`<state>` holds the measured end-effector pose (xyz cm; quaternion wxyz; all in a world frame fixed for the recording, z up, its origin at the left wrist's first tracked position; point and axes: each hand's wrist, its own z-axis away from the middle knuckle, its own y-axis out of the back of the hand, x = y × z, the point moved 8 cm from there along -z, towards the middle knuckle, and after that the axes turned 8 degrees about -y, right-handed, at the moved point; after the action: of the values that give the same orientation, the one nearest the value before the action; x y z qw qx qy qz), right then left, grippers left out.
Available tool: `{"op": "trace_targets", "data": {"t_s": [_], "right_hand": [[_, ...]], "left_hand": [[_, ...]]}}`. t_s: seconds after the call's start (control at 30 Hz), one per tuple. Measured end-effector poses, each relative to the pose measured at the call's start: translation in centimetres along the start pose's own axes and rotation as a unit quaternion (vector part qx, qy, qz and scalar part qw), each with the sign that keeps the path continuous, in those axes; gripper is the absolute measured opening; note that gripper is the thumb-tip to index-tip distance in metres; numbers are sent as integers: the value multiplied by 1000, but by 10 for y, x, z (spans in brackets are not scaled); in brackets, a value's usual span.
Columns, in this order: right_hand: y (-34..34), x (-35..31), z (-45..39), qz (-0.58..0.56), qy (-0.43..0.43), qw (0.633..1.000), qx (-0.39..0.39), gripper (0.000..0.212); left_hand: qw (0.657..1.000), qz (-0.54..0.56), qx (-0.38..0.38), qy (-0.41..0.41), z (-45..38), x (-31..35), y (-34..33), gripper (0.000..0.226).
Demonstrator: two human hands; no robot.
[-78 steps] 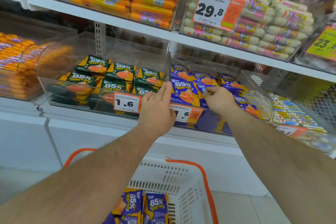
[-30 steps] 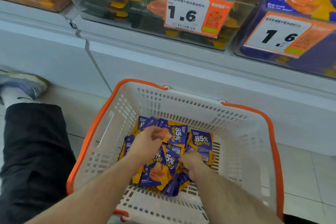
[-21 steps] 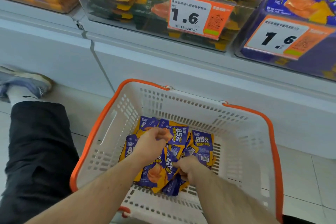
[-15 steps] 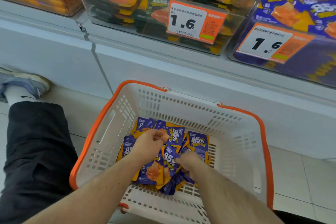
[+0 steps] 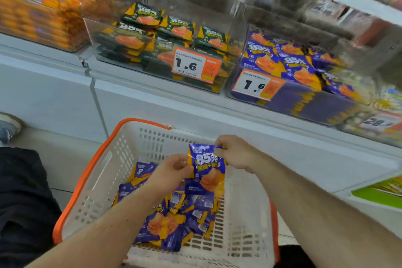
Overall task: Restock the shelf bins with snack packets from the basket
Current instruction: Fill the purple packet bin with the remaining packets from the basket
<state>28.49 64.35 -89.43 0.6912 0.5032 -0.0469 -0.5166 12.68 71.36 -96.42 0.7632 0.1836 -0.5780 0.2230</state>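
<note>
Hands reach out over the white basket (image 5: 102, 172). The right hand (image 5: 236, 152) pinches the top corner of a purple packet (image 5: 207, 169) and holds it up. The left hand (image 5: 171, 172) pinches its left edge with curled fingers. More purple packets (image 5: 169, 222) lie below in the basket. The purple bin (image 5: 304, 102) sits above on the shelf (image 5: 152, 91).

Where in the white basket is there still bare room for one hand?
Bare mesh floor lies along the right wall of the white plastic basket and by its far wall. The middle and left are crowded with purple snack packets.
</note>
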Motion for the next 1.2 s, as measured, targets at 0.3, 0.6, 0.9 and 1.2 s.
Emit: {"op": "trace_targets", "data": {"t_s": [0.3,0.6,0.9,1.2], "right_hand": [[74,-32,73,-15,102,952,287,52],[119,-26,105,-65,97,906,408,90],[203,15,103,-150,92,867,466,73],[299,69,51,-12,-47,876,480,77]], "left_hand": [[987,78,65,-125,-3,101,-13,20],[966,122,58,-219,-16,201,-59,17],[918,-127,28,-375,-45,274,-118,20],[625,-609,127,-472,-83,245,-138,75]]}}
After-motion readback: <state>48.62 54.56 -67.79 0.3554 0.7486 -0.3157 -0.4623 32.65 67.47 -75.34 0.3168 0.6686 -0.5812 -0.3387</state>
